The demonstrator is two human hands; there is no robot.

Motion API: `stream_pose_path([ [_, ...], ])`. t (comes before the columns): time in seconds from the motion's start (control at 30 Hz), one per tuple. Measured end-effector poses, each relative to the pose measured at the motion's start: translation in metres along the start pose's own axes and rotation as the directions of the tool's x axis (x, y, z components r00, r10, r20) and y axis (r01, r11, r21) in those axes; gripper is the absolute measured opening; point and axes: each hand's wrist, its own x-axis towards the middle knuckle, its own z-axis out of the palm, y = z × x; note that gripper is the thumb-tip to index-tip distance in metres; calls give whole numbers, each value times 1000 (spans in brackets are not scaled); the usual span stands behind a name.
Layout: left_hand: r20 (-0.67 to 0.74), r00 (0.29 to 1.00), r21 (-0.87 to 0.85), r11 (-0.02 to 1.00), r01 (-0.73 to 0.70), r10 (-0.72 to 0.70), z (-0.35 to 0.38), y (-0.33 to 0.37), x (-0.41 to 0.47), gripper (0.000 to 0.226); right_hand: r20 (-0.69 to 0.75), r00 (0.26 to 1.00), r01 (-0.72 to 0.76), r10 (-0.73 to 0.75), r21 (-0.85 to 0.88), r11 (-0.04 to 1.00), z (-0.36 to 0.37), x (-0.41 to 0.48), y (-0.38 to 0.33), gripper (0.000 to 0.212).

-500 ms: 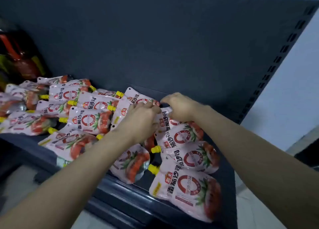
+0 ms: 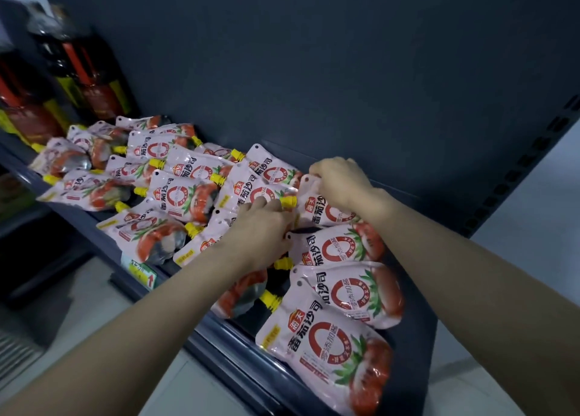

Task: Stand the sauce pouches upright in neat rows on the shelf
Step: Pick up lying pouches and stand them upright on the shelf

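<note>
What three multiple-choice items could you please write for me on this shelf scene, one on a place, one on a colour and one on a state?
1. Where on the shelf do the dark bottles stand?
A. at its left end
B. at its right end
C. along its front edge

2. What colour are the pouch caps?
A. blue
B. yellow
C. black

3. What is the right hand doing?
A. hanging open in the air
B. lying flat on bare shelf
C. pinching a top corner

Answers:
1 A: the dark bottles rise at the far left, by the back panel.
2 B: every cap that shows is yellow.
3 C: its curled fingers close on the top corner of the rear pouch.
</note>
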Motion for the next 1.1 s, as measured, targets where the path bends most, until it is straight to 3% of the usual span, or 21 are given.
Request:
stream_pose_path([
  [0.23,150,988,241,969,-60,24,12,12,35,36,-209,939,-255,274,113,960,-27,-28,40,29],
  [0.43,243,969,255,962,-100,37,16,15,48,35,-249,838,-438,485,222,871,-29,-59,65,36],
  [0.57,234,972,280,955,-99,32,16,18,52,33,-243,771,-547,589,222,807,-33,-73,73,27],
  [0.67,211,977,207,976,-70,25,17,16,55,31,-213,753,-593,622,189,783,-36,-81,74,18],
  [0.9,163,985,-74,996,-50,61,-1,15,56,21,-225,731,-633,645,132,763,-41,-92,65,27],
  [1.0,106,988,-347,936,-68,111,-12,22,54,4,-272,724,-626,633,124,770,-46,-95,61,23],
  [1.1,-16,992,-445,887,-123,129,-21,33,56,7,-344,717,-613,606,102,783,-54,-99,56,23],
])
